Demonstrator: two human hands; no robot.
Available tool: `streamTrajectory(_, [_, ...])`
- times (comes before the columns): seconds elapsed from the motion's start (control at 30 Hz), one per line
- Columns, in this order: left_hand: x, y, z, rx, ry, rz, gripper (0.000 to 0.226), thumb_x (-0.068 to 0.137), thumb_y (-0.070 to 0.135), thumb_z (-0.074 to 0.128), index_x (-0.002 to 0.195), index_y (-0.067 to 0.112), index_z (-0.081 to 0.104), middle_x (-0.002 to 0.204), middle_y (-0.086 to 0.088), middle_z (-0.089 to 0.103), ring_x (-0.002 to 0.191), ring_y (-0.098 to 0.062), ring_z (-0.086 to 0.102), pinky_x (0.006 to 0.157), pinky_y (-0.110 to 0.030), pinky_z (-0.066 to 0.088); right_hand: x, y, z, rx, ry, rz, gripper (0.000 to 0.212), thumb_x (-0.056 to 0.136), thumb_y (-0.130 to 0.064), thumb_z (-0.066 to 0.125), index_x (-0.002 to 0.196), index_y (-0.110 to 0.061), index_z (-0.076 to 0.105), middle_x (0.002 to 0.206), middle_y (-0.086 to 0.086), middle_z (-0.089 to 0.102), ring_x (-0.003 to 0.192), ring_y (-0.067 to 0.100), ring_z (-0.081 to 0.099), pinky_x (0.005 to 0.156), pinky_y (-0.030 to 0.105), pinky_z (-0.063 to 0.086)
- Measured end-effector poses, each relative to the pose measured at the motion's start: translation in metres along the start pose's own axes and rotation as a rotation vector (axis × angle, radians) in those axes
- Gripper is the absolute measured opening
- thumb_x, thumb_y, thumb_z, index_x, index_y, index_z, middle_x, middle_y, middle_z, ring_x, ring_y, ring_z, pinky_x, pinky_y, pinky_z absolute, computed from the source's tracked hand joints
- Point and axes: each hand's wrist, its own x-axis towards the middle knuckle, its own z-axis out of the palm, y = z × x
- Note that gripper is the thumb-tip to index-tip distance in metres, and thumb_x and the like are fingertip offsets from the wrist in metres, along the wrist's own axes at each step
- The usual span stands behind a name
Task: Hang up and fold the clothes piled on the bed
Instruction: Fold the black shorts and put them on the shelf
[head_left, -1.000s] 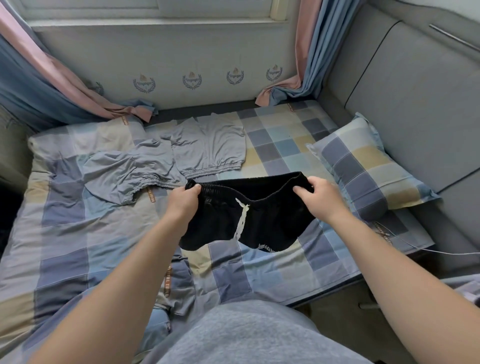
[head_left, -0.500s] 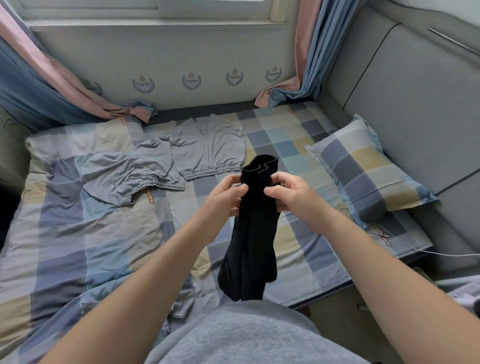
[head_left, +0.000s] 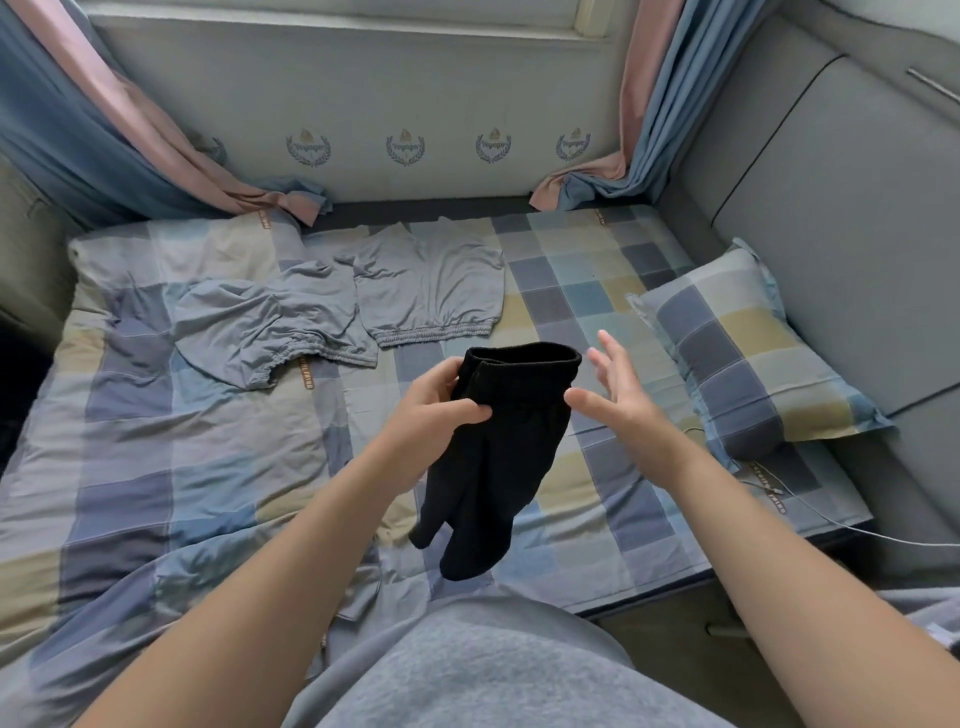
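The left hand (head_left: 431, 410) pinches the black shorts (head_left: 498, 457) just under the waistband, with the thumb on the near face and the fingers curled behind the left edge. The shorts are folded lengthwise into a narrow strip and hang in the air from that one grip. The waistband is on top and roughly level. The two leg ends dangle free below the left wrist, over the bed (head_left: 156, 467).

The right hand (head_left: 618, 395) is spread, fingers straight and apart, palm turned toward the shorts. Its thumb tip is just beside the right edge of the cloth; whether it touches cannot be told.

Straight beyond the left hand's knuckles the flat grey shorts (head_left: 431, 283) lie on the bed, elastic edge toward the hands. The rumpled grey shorts (head_left: 270, 322) lie further left, touching the flat ones along one side. A strip of quilt shows between these elastic edges and the hanging waistband. Left of the left forearm a wide stretch of wrinkled quilt runs out to the bed's far left edge.

Near the right hand, to its right, a pillow (head_left: 743, 364) lies against the padded wall (head_left: 831, 208) that closes off that side. The bed's near edge passes under the right forearm, and a thin white cable (head_left: 831, 525) trails over it right of that forearm. Beyond both hands, past the grey shorts, the bed ends at a wall (head_left: 415, 93) with curtains (head_left: 623, 171) bunched in each corner.
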Motion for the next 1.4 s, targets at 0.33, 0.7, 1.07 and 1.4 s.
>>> streamTrajectory(0.33, [0.017, -0.035, -0.005, 0.245, 0.132, -0.111, 0.039, 0.082, -0.001, 0.057, 0.119, 0.011, 0.06, 0.115, -0.021, 0.066, 0.109, -0.039, 0.064, 0.095, -0.053, 0.054, 0.047, 0.056, 0.007, 0.175, -0.339, 0.192, 0.036, 0.083, -0.021, 0.079, 0.118, -0.018, 0.072, 0.114, 0.001, 0.075, 0.107, 0.016, 0.071, 0.084, 0.023, 0.055])
streamTrajectory(0.7, [0.088, -0.046, 0.011, 0.845, 0.341, -0.124, 0.022, 0.083, 0.001, 0.053, 0.101, 0.014, 0.055, 0.091, -0.006, 0.064, 0.086, -0.028, 0.062, 0.069, -0.045, 0.051, 0.121, 0.064, -0.019, -0.085, -0.13, 0.108, 0.02, 0.083, -0.016, 0.081, 0.094, -0.032, 0.074, 0.091, -0.012, 0.077, 0.095, 0.017, 0.072, 0.087, 0.039, 0.058])
streamTrajectory(1.07, [0.129, -0.001, 0.032, 0.982, 0.521, 0.05, 0.024, 0.081, 0.003, 0.053, 0.103, 0.013, 0.055, 0.094, -0.007, 0.064, 0.092, -0.033, 0.056, 0.089, -0.05, 0.048, 0.152, 0.007, -0.067, -0.243, 0.005, -0.146, 0.019, 0.085, -0.021, 0.075, 0.092, -0.032, 0.061, 0.094, -0.009, 0.07, 0.096, 0.018, 0.067, 0.082, 0.037, 0.055])
streamTrajectory(1.4, [0.101, -0.151, 0.057, 1.107, 0.429, -0.075, 0.035, 0.083, 0.003, 0.059, 0.115, 0.017, 0.058, 0.109, -0.003, 0.064, 0.106, -0.032, 0.054, 0.085, -0.042, 0.043, 0.113, 0.157, -0.036, -0.739, 0.016, -0.096, 0.031, 0.087, -0.016, 0.065, 0.118, -0.02, 0.061, 0.115, 0.004, 0.062, 0.111, 0.031, 0.051, 0.094, 0.039, 0.032])
